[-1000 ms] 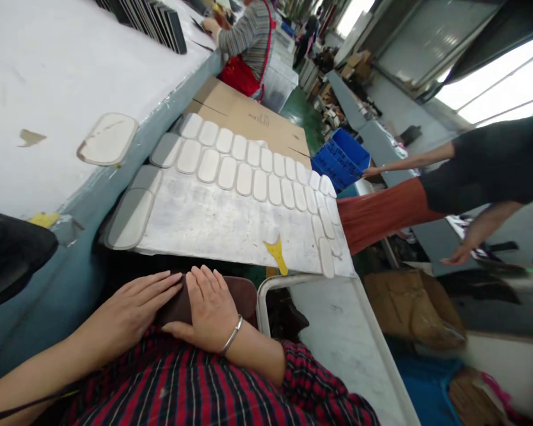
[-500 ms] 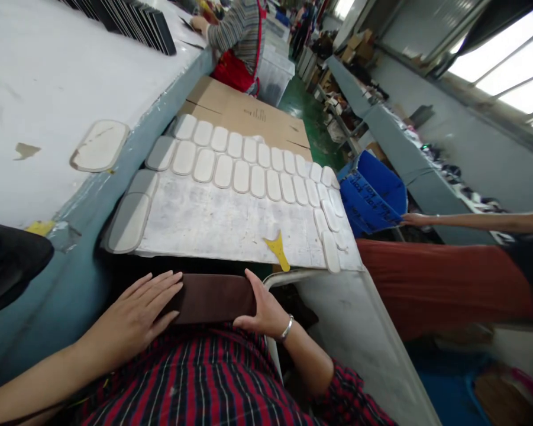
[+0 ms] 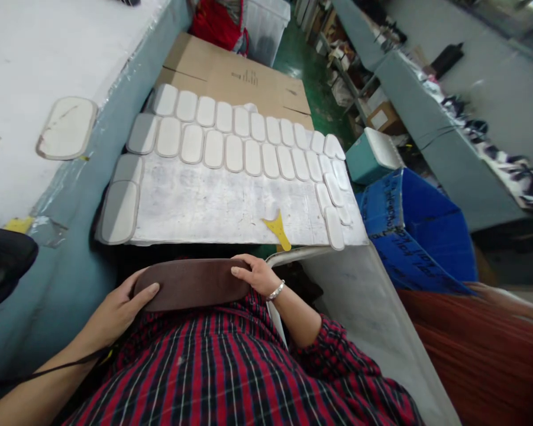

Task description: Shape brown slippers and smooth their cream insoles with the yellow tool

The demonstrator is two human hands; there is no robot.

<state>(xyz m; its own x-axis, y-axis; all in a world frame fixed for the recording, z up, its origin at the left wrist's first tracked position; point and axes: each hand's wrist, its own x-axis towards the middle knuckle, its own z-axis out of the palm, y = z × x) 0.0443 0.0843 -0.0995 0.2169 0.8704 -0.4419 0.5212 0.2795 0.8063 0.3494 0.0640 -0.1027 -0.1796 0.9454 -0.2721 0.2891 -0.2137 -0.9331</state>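
Observation:
A dark brown, round-ended flat piece point(image 3: 195, 284) lies level in front of the plaid shirt. My left hand point(image 3: 122, 305) grips its left end, thumb on top and fingers behind. At the right end my right hand point(image 3: 257, 275) holds it the same way, a silver bracelet on the wrist. Beyond it is a whitish board point(image 3: 204, 204) with rows of pale rounded pieces point(image 3: 233, 152) along its far and side edges. A yellow forked tool point(image 3: 278, 229) rests near the board's front edge.
On the left is a white-topped table point(image 3: 22, 65) with one pale oval piece point(image 3: 66, 127) and a black object point(image 3: 4, 266). Cardboard point(image 3: 231, 65) lies behind the board. A blue bin point(image 3: 417, 231) stands at right, a person's hand point(image 3: 510, 299) at its edge.
My left hand has gone from lying flat over the brown piece to gripping its end, and the piece's rounded outline now shows. The view has tilted down. The blue bin and the person beside it have come closer.

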